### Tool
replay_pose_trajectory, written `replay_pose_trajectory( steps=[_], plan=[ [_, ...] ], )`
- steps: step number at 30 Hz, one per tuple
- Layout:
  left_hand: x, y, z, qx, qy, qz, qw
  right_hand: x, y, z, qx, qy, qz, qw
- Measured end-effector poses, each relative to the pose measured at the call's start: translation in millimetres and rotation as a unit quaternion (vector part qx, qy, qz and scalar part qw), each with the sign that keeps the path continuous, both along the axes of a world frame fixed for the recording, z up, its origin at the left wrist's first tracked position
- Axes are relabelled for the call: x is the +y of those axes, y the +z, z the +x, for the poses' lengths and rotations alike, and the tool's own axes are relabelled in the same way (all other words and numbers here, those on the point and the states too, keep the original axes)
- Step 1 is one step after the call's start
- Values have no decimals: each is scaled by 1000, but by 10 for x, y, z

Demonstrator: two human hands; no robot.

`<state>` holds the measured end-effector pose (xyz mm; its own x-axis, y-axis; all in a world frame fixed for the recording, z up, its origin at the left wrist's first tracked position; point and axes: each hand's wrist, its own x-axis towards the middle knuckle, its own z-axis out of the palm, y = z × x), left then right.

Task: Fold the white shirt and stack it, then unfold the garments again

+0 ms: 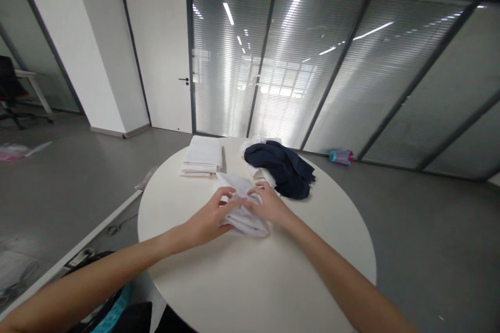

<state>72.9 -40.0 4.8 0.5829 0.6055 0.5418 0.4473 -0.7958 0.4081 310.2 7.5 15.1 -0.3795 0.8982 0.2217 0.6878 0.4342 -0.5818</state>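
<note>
A white cloth (pixel 248 221), bunched and partly folded, lies near the middle of the round white table (pixel 273 276). My left hand (pixel 213 216) grips it from the left, fingers curled at its upper side. From the right, my right hand (pixel 267 203) has its bent fingers on the same cloth, close to the left fingertips. Some of the cloth is hidden beneath both hands. Behind the left hand sits a neat stack of folded white cloths (pixel 203 153). A crumpled dark navy cloth (pixel 283 166) rests beyond the right hand, on top of some loose white cloth (pixel 261 173).
A white door (pixel 160 52) and glass partitions with blinds (pixel 289 62) stand behind the table. On the floor at the right is a blue-and-purple package (pixel 341 157). Cables (pixel 117 228) lie at the left, with an office chair (pixel 11 88) farther back.
</note>
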Motion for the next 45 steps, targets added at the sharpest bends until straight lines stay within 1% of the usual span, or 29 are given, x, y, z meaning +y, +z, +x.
replay_pose_trajectory(
  steps=[2,4,5,7,8,10,13,14,16,18,19,20,21,22,23,25,26,27,28,30,32,34,36,38,39,40,42,44,45],
  plan=[
    [-14,-69,16,-79,12,-64,995,-143,5,-57,7,53,27,998],
    [-27,-71,34,-137,-12,-126,982,-263,21,-135,16,106,29,994],
    [-38,-53,43,-150,-38,-149,977,-308,29,-167,21,112,33,993],
    [-68,-1,59,-153,-83,-161,971,-369,43,-187,45,84,47,994],
    [-82,24,65,-150,-92,-148,973,-388,48,-165,68,60,53,994],
    [-93,61,69,-141,-86,-87,982,-413,52,-39,134,4,55,989],
    [-56,75,66,-79,-68,1,995,-426,28,351,254,-104,41,961],
    [-33,71,69,-41,-71,7,997,-423,8,521,289,-145,39,946],
    [15,61,95,48,-87,-12,995,-414,-46,873,329,-239,61,912],
    [62,56,162,123,-102,-28,987,-413,-102,1169,334,-336,121,872],
    [84,57,214,151,-107,-25,982,-421,-121,1271,321,-373,156,856],
    [107,60,277,172,-112,-15,979,-437,-129,1334,298,-395,189,848],
    [132,64,350,185,-116,1,976,-460,-127,1354,267,-394,214,853],
    [160,67,431,192,-120,21,974,-489,-115,1335,228,-368,224,873],
    [190,68,515,197,-128,40,971,-520,-98,1283,183,-321,215,904],
    [252,59,677,214,-148,70,963,-577,-66,1117,77,-196,156,965],
    [281,52,745,228,-155,79,958,-595,-59,1025,19,-144,117,982],
    [305,46,799,245,-158,83,953,-604,-62,938,-39,-111,82,990],
    [324,45,835,260,-155,82,950,-602,-73,865,-91,-99,56,989],
    [337,76,836,273,-139,73,949,-565,-100,776,-156,-114,32,981],
    [315,163,724,265,-128,51,954,-496,-95,783,-160,-136,27,977],
    [256,303,482,243,-135,-1,961,-413,-24,903,-111,-146,30,983],
    [154,473,120,218,-154,-84,960,-332,111,1144,-27,-151,40,987],
    [17,651,-315,213,-189,-178,942,-257,265,1488,62,-175,56,981],
    [-57,739,-533,221,-190,-220,931,-222,333,1678,97,-205,60,972],
    [-131,824,-734,230,-180,-255,922,-191,385,1862,119,-255,62,958],
    [-251,973,-1034,225,-125,-296,920,-144,436,2154,124,-377,107,912],
    [-307,1065,-1138,212,-85,-301,926,-125,423,2261,108,-453,178,867],
    [-305,1077,-1110,207,-76,-295,930,-130,401,2230,101,-461,221,853]
  ],
)
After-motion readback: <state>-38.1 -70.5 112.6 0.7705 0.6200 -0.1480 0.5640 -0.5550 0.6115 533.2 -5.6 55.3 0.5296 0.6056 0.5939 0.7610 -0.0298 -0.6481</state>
